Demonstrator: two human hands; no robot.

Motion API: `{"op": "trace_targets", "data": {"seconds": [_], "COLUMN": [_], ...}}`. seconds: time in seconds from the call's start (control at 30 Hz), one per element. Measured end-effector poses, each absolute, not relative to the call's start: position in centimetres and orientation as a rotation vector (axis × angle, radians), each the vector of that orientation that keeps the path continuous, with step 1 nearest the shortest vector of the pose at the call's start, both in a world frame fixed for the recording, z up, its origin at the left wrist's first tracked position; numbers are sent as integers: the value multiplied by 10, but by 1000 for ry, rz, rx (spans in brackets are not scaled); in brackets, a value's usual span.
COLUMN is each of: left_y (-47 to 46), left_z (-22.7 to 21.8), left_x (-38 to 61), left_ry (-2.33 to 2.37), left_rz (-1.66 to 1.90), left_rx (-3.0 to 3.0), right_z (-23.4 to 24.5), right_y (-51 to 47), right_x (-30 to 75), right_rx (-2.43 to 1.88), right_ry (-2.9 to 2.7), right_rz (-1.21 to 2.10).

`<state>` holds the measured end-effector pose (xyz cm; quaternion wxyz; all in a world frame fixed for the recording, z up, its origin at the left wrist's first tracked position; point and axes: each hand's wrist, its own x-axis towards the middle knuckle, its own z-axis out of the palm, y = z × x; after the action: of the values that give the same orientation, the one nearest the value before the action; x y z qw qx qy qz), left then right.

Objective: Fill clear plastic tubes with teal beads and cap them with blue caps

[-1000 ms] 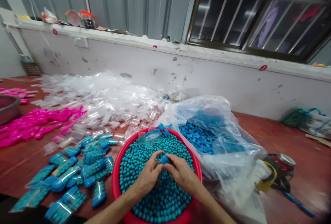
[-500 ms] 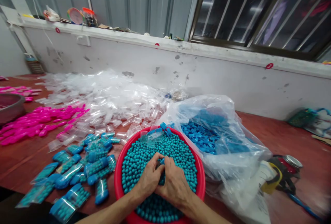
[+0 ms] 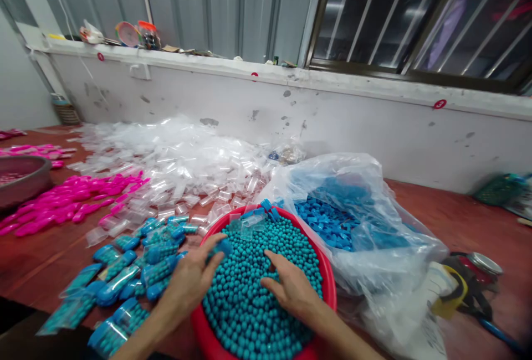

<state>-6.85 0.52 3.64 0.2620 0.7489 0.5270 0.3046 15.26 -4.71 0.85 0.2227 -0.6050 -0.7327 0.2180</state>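
Observation:
A red basin full of teal beads stands in front of me. My left hand, over the basin's left rim, grips a small blue-capped container between thumb and fingers; it is blurred and partly hidden. My right hand hovers low over the beads, thumb and fingers apart, with nothing in it. Some clear empty containers and blue caps rest on the beads at the far rim. Left of the basin lie several bead-filled containers with blue caps.
Behind the basin spreads a heap of clear plastic containers. Bright pink pieces and a grey bowl are at the left. An open plastic bag of blue caps stands at the right, near a yellow-handled object.
My hands were together over the beads and have come apart. The left has moved left with the blue-capped container; the right stays over the beads, its fingers now spread.

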Motion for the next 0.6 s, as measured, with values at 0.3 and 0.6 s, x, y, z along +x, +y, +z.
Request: {"op": "trace_targets", "data": {"seconds": [0.3,0.6], "left_y": [47,105], "left_z": [44,-1], "left_x": [-108,-31], "left_ry": [2086,1562], "left_rz": [512,460], "left_rx": [2466,2701], "right_z": [23,6], "right_y": [5,27], "right_x": [127,104], "right_rx": [-1745,-1859], "right_ry": [-2266,-2421], "right_rz": [50,-154]}}
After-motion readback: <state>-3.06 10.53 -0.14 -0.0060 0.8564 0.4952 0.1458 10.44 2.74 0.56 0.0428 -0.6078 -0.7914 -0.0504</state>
